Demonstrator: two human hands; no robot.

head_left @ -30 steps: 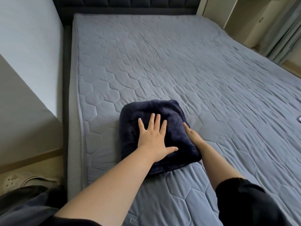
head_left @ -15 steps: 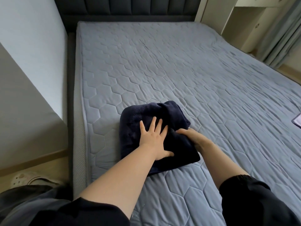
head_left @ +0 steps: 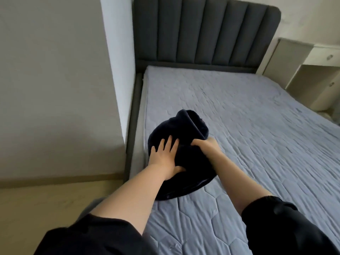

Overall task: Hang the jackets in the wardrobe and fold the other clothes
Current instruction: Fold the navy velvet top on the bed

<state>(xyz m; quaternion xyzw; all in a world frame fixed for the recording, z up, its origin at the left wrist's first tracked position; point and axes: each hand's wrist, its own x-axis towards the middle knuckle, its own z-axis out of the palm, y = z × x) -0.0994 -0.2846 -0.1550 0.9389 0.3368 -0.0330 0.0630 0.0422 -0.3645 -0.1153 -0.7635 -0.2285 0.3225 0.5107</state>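
Observation:
A folded dark navy fleece garment (head_left: 185,126) is in my two hands above the near left part of the grey quilted bed (head_left: 257,144), its far end raised. My left hand (head_left: 164,153) lies flat on top of it with the fingers spread and the thumb tucked at its near side. My right hand (head_left: 205,146) grips the bundle's right edge with curled fingers. No jacket or wardrobe is in sight.
A dark grey padded headboard (head_left: 206,32) stands at the far end of the bed. A white wall corner (head_left: 117,70) runs along the bed's left side. A white bedside cabinet (head_left: 316,74) with drawers stands at the far right.
My right hand has closed on the garment's right edge and the bundle has come up off the mattress. My head has tilted up, so the headboard now shows.

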